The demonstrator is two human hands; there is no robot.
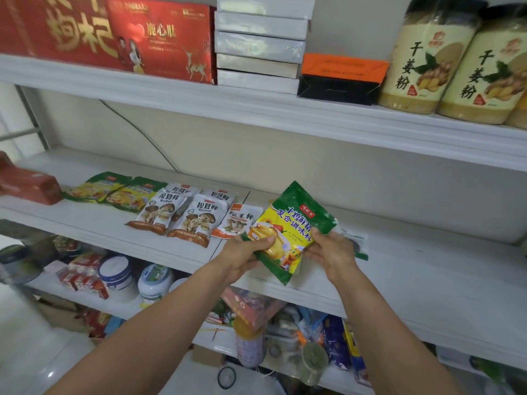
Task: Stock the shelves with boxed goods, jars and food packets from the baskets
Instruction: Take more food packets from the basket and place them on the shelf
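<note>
A green and yellow seasoning packet (pixel 293 223) is held tilted above the front of the middle shelf (pixel 413 269). My left hand (pixel 242 256) grips its lower left edge, thumb on the front. My right hand (pixel 332 252) pinches its right side. A second packet (pixel 355 240) shows partly behind my right hand; whether the hand holds it I cannot tell. Further left, white mushroom packets (pixel 188 215) and green and yellow packets (pixel 114 191) lie flat on the same shelf.
The top shelf (pixel 256 109) carries red gift boxes (pixel 162 38), stacked white boxes (pixel 259 44), an orange and black box (pixel 342 78) and ginger powder jars (pixel 427 58). A red box (pixel 28 185) lies at far left. Tubs (pixel 117 272) and mixed goods (pixel 285 332) fill the space below.
</note>
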